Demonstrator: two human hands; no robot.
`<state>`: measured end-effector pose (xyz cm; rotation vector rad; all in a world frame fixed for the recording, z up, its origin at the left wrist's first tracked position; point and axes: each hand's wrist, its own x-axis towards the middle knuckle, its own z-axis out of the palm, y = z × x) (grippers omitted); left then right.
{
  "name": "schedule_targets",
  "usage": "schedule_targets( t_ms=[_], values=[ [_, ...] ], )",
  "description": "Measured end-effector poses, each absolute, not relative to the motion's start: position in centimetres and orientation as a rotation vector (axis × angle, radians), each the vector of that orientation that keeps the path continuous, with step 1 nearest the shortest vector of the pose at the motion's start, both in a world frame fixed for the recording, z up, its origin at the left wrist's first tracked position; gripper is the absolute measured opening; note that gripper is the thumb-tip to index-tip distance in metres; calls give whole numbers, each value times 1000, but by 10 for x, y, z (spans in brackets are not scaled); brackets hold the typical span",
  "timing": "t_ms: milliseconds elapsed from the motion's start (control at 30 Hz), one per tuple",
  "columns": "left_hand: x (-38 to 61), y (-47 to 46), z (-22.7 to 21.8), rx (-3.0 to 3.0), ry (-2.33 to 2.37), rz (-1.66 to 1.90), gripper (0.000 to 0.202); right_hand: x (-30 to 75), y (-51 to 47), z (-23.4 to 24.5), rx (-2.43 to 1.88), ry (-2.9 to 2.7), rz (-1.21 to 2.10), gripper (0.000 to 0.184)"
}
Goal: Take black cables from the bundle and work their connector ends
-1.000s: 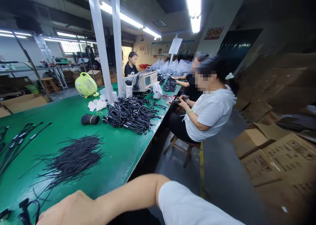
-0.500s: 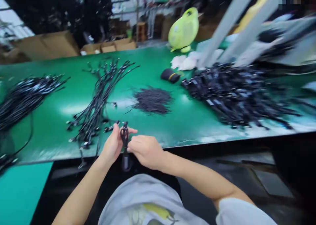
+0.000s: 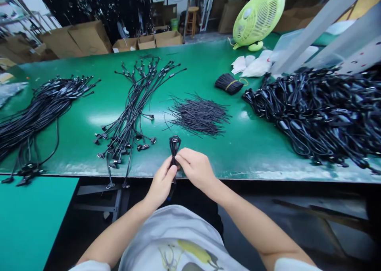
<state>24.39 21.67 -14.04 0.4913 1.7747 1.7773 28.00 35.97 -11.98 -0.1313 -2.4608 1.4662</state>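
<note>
Pinching the middle of a black cord (image 3: 174, 141) with the right hand (image 3: 196, 170), thumb and fingertips pressed close together. Holding the same cord just below with the left hand (image 3: 162, 181), thumb and fingers curled around it. Folded up, with a loop at the top, and held in front of the strips (image 3: 202, 116), a bit to their left. Too small to make out: any strip at the fingertips.

Spread in a loose pile on the green table (image 3: 238, 144): the strips, thin and black. Just left of the strips, a long bunch (image 3: 133, 100) of black cords, with plugs at the near end. Far left of the strips, a thicker bunch (image 3: 44, 102). Behind the strips and to the right, a small bundle (image 3: 223, 82) with a yellow band (image 3: 232, 85) around it. Right of the strips, a big heap (image 3: 315, 112) of folded cords. Farther back and right of the strips, a green fan (image 3: 258, 17). Far behind the strips, past the table, brown boxes (image 3: 89, 39) and a wooden stool (image 3: 192, 21).
</note>
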Motion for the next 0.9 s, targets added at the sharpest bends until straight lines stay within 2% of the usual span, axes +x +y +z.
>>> schedule_targets(
  t_ms=[100, 200, 233, 333, 400, 500, 633, 700, 800, 900],
  values=[
    [246, 221, -138, 534, 1869, 1861, 39, 274, 361, -129, -197, -2167, 2272, 42],
    [240, 223, -131, 466, 1690, 1936, 32, 276, 365, -139, -183, -2101, 2527, 51],
    [236, 223, -129, 400, 1559, 1960, 30, 279, 367, -139, -183, -2169, 2470, 52],
    [223, 225, -122, 168, 1202, 2023, 24, 291, 377, -133, -189, -2487, 1913, 46],
    [218, 229, -119, 72, 1108, 2076, 25, 300, 381, -127, -210, -2532, 1578, 36],
    [217, 242, -119, 29, 1099, 2125, 27, 307, 378, -124, -175, -2473, 1342, 26],
    [224, 263, -122, 61, 1159, 2071, 26, 305, 366, -142, -79, -2500, 951, 60],
    [228, 270, -122, 181, 1206, 1944, 33, 304, 371, -152, -126, -2513, 844, 61],
    [234, 274, -118, 355, 1378, 1698, 41, 308, 407, -158, -167, -2573, 841, 48],
    [237, 267, -101, 403, 1486, 1711, 43, 328, 479, -144, -462, -2554, 814, 34]
  ],
)
